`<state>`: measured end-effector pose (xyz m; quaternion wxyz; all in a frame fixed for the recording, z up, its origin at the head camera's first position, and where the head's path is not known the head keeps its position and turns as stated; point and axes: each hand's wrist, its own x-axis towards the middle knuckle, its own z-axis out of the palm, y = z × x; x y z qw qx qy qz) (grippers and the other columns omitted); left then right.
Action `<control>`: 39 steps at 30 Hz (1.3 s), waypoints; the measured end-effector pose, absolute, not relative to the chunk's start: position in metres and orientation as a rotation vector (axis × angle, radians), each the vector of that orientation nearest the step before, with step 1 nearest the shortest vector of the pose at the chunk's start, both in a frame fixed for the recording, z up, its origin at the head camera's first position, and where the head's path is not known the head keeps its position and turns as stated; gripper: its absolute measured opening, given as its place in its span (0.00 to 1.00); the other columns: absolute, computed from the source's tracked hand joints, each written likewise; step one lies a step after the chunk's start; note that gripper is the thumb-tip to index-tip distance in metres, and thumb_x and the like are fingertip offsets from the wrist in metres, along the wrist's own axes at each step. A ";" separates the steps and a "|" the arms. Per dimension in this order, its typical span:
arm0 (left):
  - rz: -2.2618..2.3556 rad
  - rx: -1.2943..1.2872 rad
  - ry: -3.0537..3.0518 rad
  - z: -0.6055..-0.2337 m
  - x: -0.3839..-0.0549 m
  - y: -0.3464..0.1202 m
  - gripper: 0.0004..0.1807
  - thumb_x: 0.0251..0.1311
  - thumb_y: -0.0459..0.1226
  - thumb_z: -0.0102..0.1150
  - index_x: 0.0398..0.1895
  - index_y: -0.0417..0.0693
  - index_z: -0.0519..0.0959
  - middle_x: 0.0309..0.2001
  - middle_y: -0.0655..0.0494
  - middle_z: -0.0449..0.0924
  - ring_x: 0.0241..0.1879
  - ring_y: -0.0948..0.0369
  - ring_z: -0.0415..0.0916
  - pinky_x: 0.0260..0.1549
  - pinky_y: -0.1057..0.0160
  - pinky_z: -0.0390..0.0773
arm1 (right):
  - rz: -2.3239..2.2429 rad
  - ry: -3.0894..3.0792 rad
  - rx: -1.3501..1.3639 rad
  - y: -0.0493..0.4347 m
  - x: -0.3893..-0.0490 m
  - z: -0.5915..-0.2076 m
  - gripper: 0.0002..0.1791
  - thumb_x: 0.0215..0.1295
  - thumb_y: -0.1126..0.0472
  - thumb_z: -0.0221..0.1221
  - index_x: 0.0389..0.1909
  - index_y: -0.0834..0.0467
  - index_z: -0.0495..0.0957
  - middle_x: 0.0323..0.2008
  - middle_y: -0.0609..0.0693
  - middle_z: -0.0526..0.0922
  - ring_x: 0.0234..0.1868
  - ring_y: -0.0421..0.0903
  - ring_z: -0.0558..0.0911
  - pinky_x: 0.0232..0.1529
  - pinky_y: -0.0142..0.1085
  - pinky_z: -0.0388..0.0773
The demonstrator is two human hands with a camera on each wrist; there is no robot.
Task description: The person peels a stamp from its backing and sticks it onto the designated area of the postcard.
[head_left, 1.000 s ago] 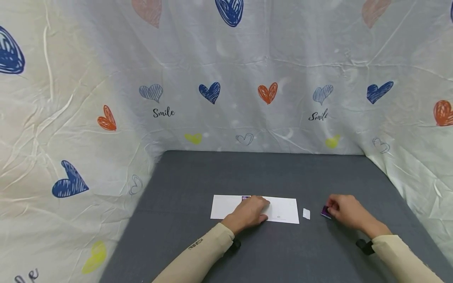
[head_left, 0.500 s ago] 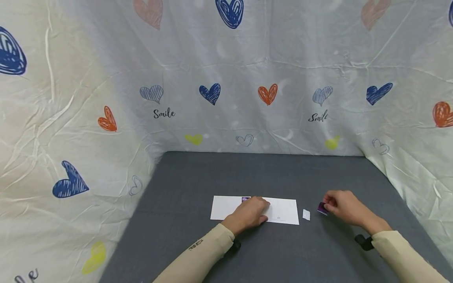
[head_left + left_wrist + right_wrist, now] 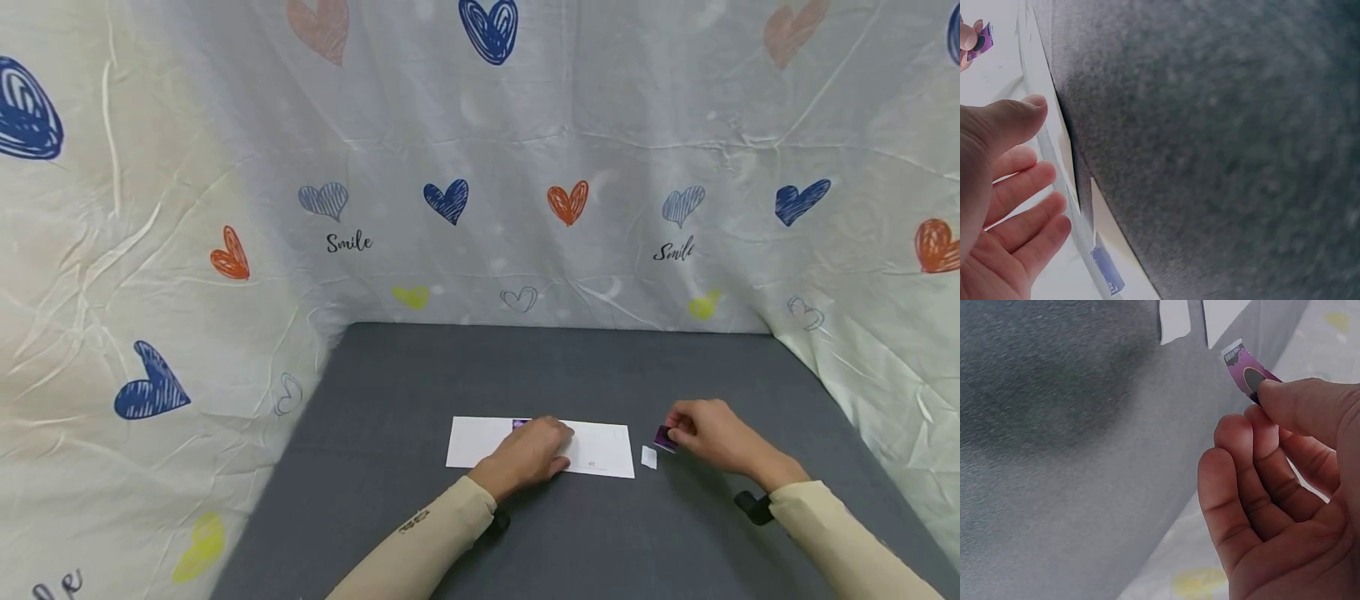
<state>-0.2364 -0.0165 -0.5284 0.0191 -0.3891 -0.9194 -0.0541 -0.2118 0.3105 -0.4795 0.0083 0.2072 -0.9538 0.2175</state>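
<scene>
- The right hand (image 3: 716, 435) pinches a purple sticker (image 3: 664, 438) between thumb and fingertips, to the right of the white card (image 3: 600, 447) and just beside a small white scrap (image 3: 648, 457).
- The sticker juts past the fingertips and looks slightly curved in the right wrist view. If its back is tacky, it could cling to the thumb or fold onto itself; a tighter pinch would make that likelier.
- The scrap lies on the gray tabletop (image 3: 570, 371), near the right end of the card. A low sweep of the right hand could knock it away, or the sticker could catch on it.
- The left hand (image 3: 525, 454) lies over the middle of the card, fingers loose and grasping nothing. How firmly it presses cannot be told. If contact is light, the card could slide or turn under a sideways push.
- The left wrist view shows white pieces (image 3: 1107, 228) with a dark gap between them. The left hand covers that stretch in the head view, so whether the card is one sheet or two is unclear; two would slip apart more easily.
- A purple patch (image 3: 519, 423) sits at the card's far edge, partly covered by the left hand. If poorly stuck, it could be rubbed loose by a shifting palm.
</scene>
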 end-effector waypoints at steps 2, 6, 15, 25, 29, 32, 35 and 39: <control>-0.187 -1.197 -2.853 -0.527 -0.236 -0.017 0.24 0.71 0.43 0.72 0.66 0.45 0.85 0.60 0.53 0.90 0.63 0.58 0.85 0.65 0.61 0.81 | 0.673 -2.978 0.659 0.307 -0.213 -0.477 0.06 0.71 0.64 0.70 0.35 0.52 0.85 0.28 0.38 0.81 0.28 0.31 0.73 0.32 0.34 0.74; -0.209 -1.175 -2.847 -0.521 -0.237 -0.018 0.23 0.72 0.43 0.72 0.66 0.46 0.85 0.60 0.54 0.90 0.63 0.58 0.85 0.63 0.60 0.83 | 0.684 -2.978 0.673 0.302 -0.215 -0.474 0.06 0.71 0.65 0.70 0.35 0.52 0.85 0.28 0.38 0.82 0.28 0.32 0.74 0.32 0.34 0.75; -0.289 -1.133 -2.825 -0.511 -0.241 -0.020 0.21 0.73 0.44 0.71 0.65 0.46 0.85 0.60 0.53 0.90 0.62 0.58 0.86 0.64 0.59 0.82 | 0.743 -2.981 0.707 0.287 -0.219 -0.469 0.05 0.71 0.65 0.70 0.35 0.52 0.87 0.29 0.38 0.85 0.29 0.31 0.78 0.32 0.33 0.77; -0.394 -1.126 -2.791 -0.506 -0.241 -0.021 0.20 0.75 0.44 0.68 0.64 0.45 0.86 0.61 0.52 0.90 0.63 0.56 0.86 0.66 0.57 0.81 | 0.816 -2.975 0.803 0.261 -0.223 -0.465 0.03 0.73 0.65 0.69 0.37 0.54 0.87 0.31 0.40 0.88 0.31 0.31 0.81 0.34 0.33 0.80; -0.444 -1.128 -2.785 -0.507 -0.241 -0.020 0.19 0.76 0.44 0.68 0.63 0.45 0.86 0.60 0.52 0.90 0.62 0.56 0.86 0.66 0.57 0.81 | 0.866 -2.953 0.858 0.250 -0.223 -0.464 0.03 0.73 0.64 0.70 0.38 0.54 0.88 0.32 0.41 0.89 0.31 0.32 0.83 0.34 0.33 0.81; -0.486 -1.140 -2.762 -0.508 -0.242 -0.019 0.18 0.76 0.44 0.68 0.62 0.46 0.87 0.58 0.53 0.91 0.61 0.56 0.87 0.65 0.57 0.82 | 0.904 -2.926 0.902 0.241 -0.224 -0.465 0.02 0.72 0.65 0.71 0.38 0.54 0.89 0.32 0.41 0.90 0.31 0.32 0.85 0.34 0.32 0.82; -0.535 -1.159 -2.726 -0.509 -0.242 -0.019 0.17 0.77 0.44 0.67 0.60 0.46 0.88 0.56 0.53 0.91 0.59 0.57 0.88 0.63 0.57 0.83 | 0.936 -2.908 0.924 0.232 -0.224 -0.466 0.03 0.71 0.65 0.71 0.38 0.54 0.89 0.32 0.42 0.90 0.31 0.33 0.86 0.34 0.32 0.82; -0.637 -1.177 -2.691 -0.508 -0.242 -0.020 0.15 0.77 0.43 0.66 0.59 0.45 0.89 0.55 0.53 0.92 0.56 0.58 0.89 0.61 0.58 0.84 | 0.949 -2.891 0.947 0.223 -0.225 -0.468 0.01 0.71 0.64 0.72 0.38 0.57 0.90 0.33 0.42 0.91 0.32 0.33 0.87 0.35 0.31 0.83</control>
